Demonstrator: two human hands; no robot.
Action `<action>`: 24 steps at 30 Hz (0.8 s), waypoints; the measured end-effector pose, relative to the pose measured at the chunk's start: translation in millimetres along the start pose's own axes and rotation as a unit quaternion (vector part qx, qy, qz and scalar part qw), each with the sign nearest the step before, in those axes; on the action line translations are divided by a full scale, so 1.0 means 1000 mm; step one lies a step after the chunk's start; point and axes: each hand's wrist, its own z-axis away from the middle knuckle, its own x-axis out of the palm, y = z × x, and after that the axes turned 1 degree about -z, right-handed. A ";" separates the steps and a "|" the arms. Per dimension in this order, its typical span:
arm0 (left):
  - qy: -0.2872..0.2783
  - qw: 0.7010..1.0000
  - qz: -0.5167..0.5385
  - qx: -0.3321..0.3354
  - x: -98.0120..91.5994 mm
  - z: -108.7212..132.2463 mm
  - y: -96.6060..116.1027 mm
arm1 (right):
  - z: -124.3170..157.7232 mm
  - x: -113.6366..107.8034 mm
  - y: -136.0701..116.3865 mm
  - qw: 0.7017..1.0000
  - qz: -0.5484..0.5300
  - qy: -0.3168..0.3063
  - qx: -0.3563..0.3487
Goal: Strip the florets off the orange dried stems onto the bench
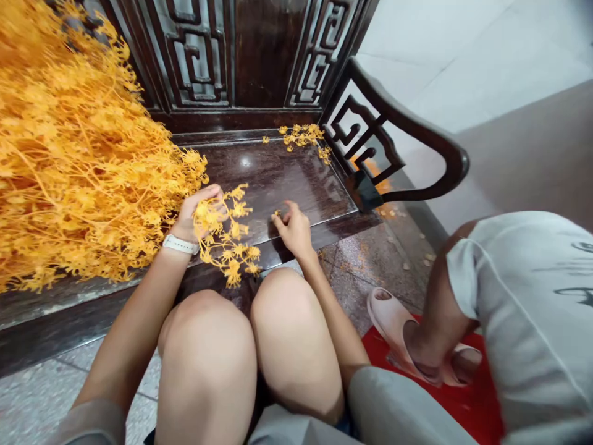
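the step in hand looks like picking over a yellow sprig (238, 230), which hangs from the left hand (192, 211) over the near edge of the dark bench (259, 179), just beside the big yellow heap (92, 167). the left fingers seem curled around its stems, partly hidden by blossoms; the right hand (296, 232) is low over the bench, a tiny yellow bit (277, 213) at its thumb, whether pinched i cannot tell. the next move probably calls for a light touch on those thin stems
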 end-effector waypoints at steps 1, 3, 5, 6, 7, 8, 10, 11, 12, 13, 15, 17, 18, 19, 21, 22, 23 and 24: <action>0.021 1.000 0.014 -0.007 0.002 -0.002 -0.001 | 0.005 -0.001 0.008 0.999 -0.020 0.040 0.024; 0.037 0.998 0.038 -0.016 0.003 -0.007 -0.004 | 0.016 -0.001 0.021 0.992 -0.056 0.096 0.063; 0.032 0.998 0.047 -0.026 0.002 -0.010 -0.006 | 0.024 0.003 0.024 0.988 -0.078 0.114 0.069; 0.032 0.998 0.044 -0.030 0.002 -0.012 -0.007 | 0.026 0.005 0.022 0.988 -0.086 0.113 0.057; 0.035 0.998 0.039 -0.032 0.001 -0.013 -0.008 | 0.025 0.008 0.019 0.989 -0.095 0.105 0.039; 0.041 0.998 0.033 -0.033 0.000 -0.014 -0.008 | 0.023 0.010 0.014 0.990 -0.108 0.090 0.021; 0.050 0.998 0.028 -0.030 -0.001 -0.015 -0.007 | 0.016 0.013 0.004 0.989 -0.137 0.057 -0.001; 0.053 0.998 0.028 -0.027 -0.002 -0.015 -0.007 | 0.013 0.014 0.000 0.989 -0.143 0.045 -0.004; 0.055 0.998 0.029 -0.025 -0.002 -0.015 -0.007 | 0.010 0.015 -0.003 0.989 -0.143 0.040 -0.003; 0.057 0.998 0.030 -0.024 -0.002 -0.015 -0.006 | 0.008 0.016 -0.005 0.990 -0.134 0.039 -0.001; 0.059 0.997 0.033 -0.021 -0.002 -0.015 -0.006 | 0.007 0.016 -0.005 0.993 -0.107 0.039 -0.002; 0.061 0.998 0.032 -0.017 -0.002 -0.014 -0.006 | 0.009 0.016 -0.002 0.996 -0.088 0.033 -0.007; 0.060 0.998 0.029 -0.016 -0.002 -0.014 -0.006 | 0.010 0.016 -0.001 0.996 -0.083 0.028 -0.007; 0.060 0.998 0.024 -0.015 -0.001 -0.014 -0.006 | 0.011 0.016 0.000 0.996 -0.080 0.025 -0.004; 0.059 0.998 0.014 -0.014 -0.001 -0.015 -0.007 | 0.012 0.016 0.001 0.997 -0.074 0.026 0.004; 0.057 0.998 0.010 -0.015 -0.001 -0.016 -0.007 | 0.012 0.016 0.002 0.997 -0.070 0.025 0.005; 0.055 0.998 0.006 -0.015 -0.001 -0.017 -0.008 | 0.012 0.016 0.002 0.997 -0.067 0.024 0.003; 0.054 0.998 0.002 -0.016 -0.002 -0.018 -0.010 | 0.012 0.016 0.003 0.998 -0.065 0.022 0.000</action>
